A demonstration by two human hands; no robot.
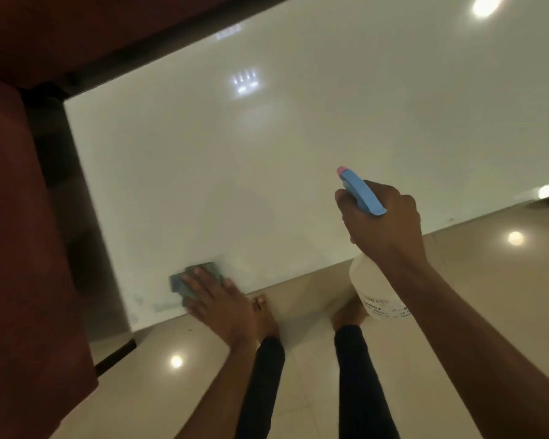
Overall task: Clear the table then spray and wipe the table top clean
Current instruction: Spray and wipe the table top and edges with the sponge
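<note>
A glossy white table top (267, 153) fills most of the view and reflects ceiling lights. My left hand (217, 299) presses flat on a folded blue-grey cloth (192, 277) near the table's front left corner. My right hand (382, 217) grips a white spray bottle (374, 289) by its neck, held above the front edge. Its blue trigger head (360, 191) with a pink nozzle tip points out over the table. The bottle's lower part hangs below my wrist.
Dark red upholstered seating (19, 217) runs along the table's left and far sides, with a dark gap between. Beige glossy floor tiles (473, 280) lie in front. My bare feet (263, 315) and dark trouser legs stand close to the table's front edge.
</note>
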